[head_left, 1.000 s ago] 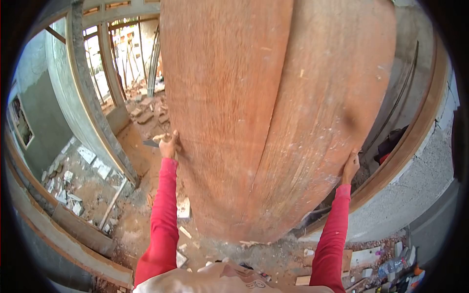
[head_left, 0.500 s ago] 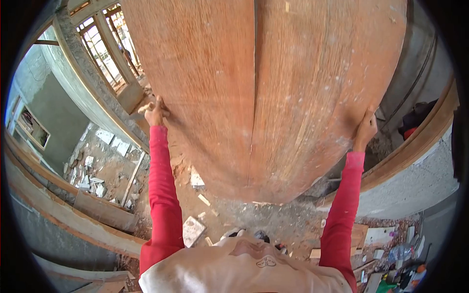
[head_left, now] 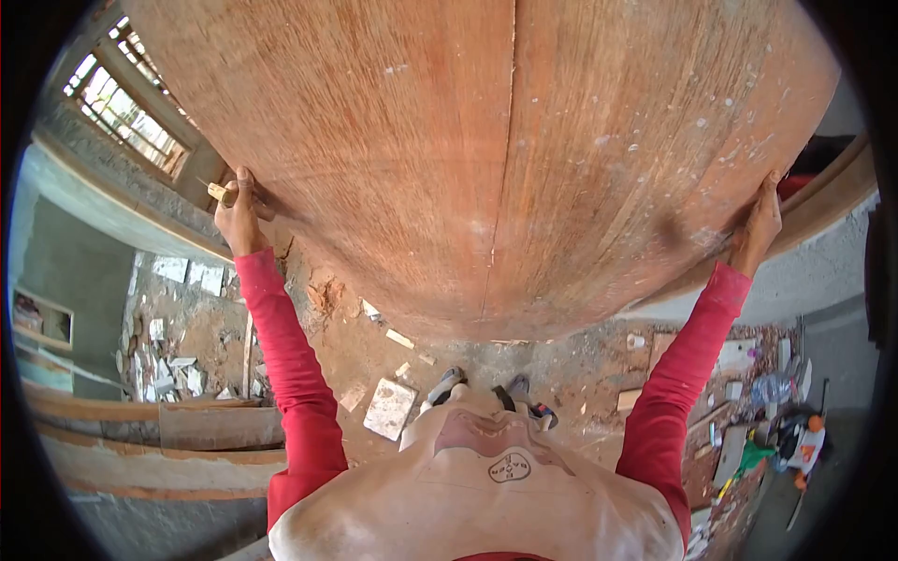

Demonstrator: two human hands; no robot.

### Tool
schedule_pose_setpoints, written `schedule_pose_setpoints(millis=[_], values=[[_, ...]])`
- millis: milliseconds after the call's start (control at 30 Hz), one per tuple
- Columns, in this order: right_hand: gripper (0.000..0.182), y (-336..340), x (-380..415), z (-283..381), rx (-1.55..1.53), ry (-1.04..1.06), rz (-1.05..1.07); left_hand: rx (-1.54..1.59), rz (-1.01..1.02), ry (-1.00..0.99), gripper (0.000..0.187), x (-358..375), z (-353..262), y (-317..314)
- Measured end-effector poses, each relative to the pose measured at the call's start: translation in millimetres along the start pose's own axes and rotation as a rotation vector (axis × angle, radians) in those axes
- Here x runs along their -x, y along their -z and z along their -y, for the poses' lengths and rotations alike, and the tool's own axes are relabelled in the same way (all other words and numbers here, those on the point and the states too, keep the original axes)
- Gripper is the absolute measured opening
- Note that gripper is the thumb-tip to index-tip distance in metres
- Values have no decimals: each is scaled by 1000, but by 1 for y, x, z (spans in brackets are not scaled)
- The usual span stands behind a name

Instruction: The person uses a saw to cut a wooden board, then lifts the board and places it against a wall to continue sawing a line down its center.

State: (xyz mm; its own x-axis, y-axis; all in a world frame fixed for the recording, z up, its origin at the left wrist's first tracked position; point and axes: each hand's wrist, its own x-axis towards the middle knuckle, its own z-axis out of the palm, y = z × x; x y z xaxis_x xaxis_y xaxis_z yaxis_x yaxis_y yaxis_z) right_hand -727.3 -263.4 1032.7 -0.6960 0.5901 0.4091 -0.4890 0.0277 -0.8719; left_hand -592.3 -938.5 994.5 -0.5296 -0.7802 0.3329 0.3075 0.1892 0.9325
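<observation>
A large reddish-brown wooden panel (head_left: 412,150) with a dark seam down its length fills the upper middle of the view. My left hand (head_left: 241,213) grips its left edge, thumb on the near face, with a small yellowish piece (head_left: 223,194) also at the fingers. On the right edge, my right hand (head_left: 762,220) is closed round the panel, its thumb on the near face and its other fingers partly hidden. The panel's lower edge hangs in front of my feet.
White tile pieces (head_left: 171,374) and rubble lie on the floor at left. A pale square slab (head_left: 389,409) is by my feet. A clear bottle (head_left: 772,389) and mixed items lie at right. Barred windows (head_left: 126,107) are at upper left.
The panel looks larger and nearer, and both hands holding it are farther apart in view. The view has shifted, showing more of my feet and the floor at right.
</observation>
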Motion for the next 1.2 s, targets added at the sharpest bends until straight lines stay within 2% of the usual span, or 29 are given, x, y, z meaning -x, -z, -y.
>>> schedule_pose_setpoints(millis=[67,133,233,267,333,400,467,533,567,600,633,667,700,733,767,833,867,900,933,967,1000,1067,1100,1167,1200], values=[[56,-4,20,10,15,26,-59,14,-12,-1,33,2,6,-8],[54,0,38,-11,190,160,-62,-68,-58,-27,38,4,34,-7],[53,39,39,-88,271,221,-65,-12,-41,-19,41,13,79,-5],[53,39,35,-85,290,216,-73,-15,-25,-6,41,11,79,-6],[55,34,28,-79,308,31,31,7,14,82,42,9,71,-4],[58,26,31,-71,400,31,8,-23,61,62,46,8,75,1],[61,18,42,-62,500,19,5,-1,16,85,48,20,68,4],[68,7,57,-57,387,103,-65,-45,40,84,53,34,55,7],[68,4,67,-57,385,98,-64,50,-62,53,55,41,56,10],[67,2,75,-58,576,222,-150,146,-165,20,57,46,55,9],[66,-1,87,-60,764,346,-241,24,-113,93,63,65,34,22],[66,-7,103,-61,953,466,-336,-16,-174,162,69,83,24,30],[56,-33,153,-31,666,485,-257,-56,-233,230,75,104,18,38],[42,-50,205,-10,444,396,-69,-135,-238,264,62,131,16,52],[32,-59,267,10,319,77,218,-244,-125,228,50,158,17,69],[34,-68,377,23,195,217,972,-188,393,140,31,218,20,109],[40,-88,422,56,97,-210,1113,-129,449,374,15,250,8,109],[46,-96,467,53,56,-291,1081,-45,509,395,13,278,5,110],[43,-92,503,42,135,-322,1114,-41,661,315,16,304,19,117],[41,-86,525,35,211,-351,1147,-360,968,118,19,316,31,133],[41,-78,524,34,200,-354,1137,-371,976,112,19,320,40,133],[34,-54,513,28,417,-452,1129,48,1305,702,20,328,52,126],[34,-37,519,25,411,-453,1120,41,1313,699,20,343,61,129],[34,1,532,9,347,-363,958,10,1429,673,17,372,75,129],[34,24,541,-3,496,-368,889,18,1437,663,17,373,70,124]])
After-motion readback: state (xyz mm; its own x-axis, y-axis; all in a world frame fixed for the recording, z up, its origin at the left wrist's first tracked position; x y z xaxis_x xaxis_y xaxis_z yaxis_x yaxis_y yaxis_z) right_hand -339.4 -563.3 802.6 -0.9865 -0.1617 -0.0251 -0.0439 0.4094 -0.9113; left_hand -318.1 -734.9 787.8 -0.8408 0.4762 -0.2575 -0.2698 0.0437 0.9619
